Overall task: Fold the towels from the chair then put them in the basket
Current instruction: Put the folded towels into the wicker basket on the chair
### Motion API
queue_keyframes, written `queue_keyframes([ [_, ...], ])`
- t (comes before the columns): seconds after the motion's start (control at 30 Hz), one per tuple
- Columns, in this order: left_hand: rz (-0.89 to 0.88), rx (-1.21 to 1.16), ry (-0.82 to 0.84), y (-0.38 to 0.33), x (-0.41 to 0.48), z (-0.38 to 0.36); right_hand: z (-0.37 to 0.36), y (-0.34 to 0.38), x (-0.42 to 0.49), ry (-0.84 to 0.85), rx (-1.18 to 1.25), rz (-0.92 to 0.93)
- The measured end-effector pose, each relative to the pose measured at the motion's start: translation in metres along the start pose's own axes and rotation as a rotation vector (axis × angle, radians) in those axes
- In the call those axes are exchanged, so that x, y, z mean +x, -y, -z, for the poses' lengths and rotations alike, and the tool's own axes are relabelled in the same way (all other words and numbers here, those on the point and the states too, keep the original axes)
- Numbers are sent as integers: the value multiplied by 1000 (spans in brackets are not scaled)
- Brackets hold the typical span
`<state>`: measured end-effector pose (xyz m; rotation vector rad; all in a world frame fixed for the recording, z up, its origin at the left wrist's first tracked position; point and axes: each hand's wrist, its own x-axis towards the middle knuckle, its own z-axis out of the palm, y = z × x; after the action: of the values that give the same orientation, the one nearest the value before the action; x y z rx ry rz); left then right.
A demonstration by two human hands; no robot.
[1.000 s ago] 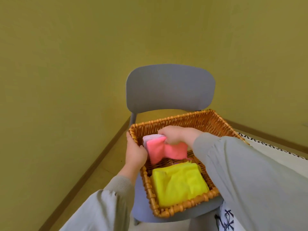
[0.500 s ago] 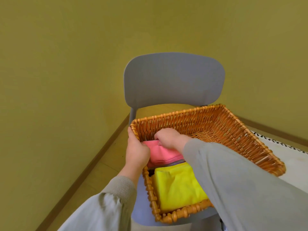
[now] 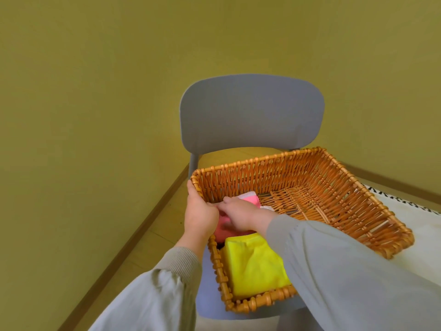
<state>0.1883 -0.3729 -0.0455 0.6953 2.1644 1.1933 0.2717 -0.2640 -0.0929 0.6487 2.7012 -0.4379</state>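
Observation:
A wicker basket (image 3: pixel 338 187) rests tilted on the seat of a grey chair (image 3: pixel 250 115). A folded yellow towel (image 3: pixel 255 268) lies in the basket's near left part. Just beyond it, against the left wall, lies a folded pink towel (image 3: pixel 251 199), partly hidden under my hands. My left hand (image 3: pixel 200 213) grips the basket's left rim near the far corner. My right hand (image 3: pixel 241 211) reaches inside and presses on the pink towel with fingers closed on its edge. The basket's right half shows bare wicker.
A yellow-green wall stands behind and to the left of the chair, with a wooden skirting board (image 3: pixel 133 237) along the floor. A white rug with a black patterned border (image 3: pixel 405 206) lies on the right.
The pink towel has gone from held above the basket to lying down inside against the left wall. The basket's right side has swung out to the right.

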Motion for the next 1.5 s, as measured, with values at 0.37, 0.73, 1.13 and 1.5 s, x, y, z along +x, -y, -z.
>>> queue_keyframes([
  [0.37, -129, 280, -81, -4, -3, 3, 18, -2, -47, -209, 354, -288],
  [0.73, -451, 656, 71, -53, -59, -39, 41, -34, -165, -408, 269, -507],
  [1.13, -656, 602, 403, -108, -173, -142, 23, -103, -331, -630, 409, -740],
  [1.5, -636, 604, 600, -74, -277, -271, -84, -170, -463, -536, 654, -950],
])
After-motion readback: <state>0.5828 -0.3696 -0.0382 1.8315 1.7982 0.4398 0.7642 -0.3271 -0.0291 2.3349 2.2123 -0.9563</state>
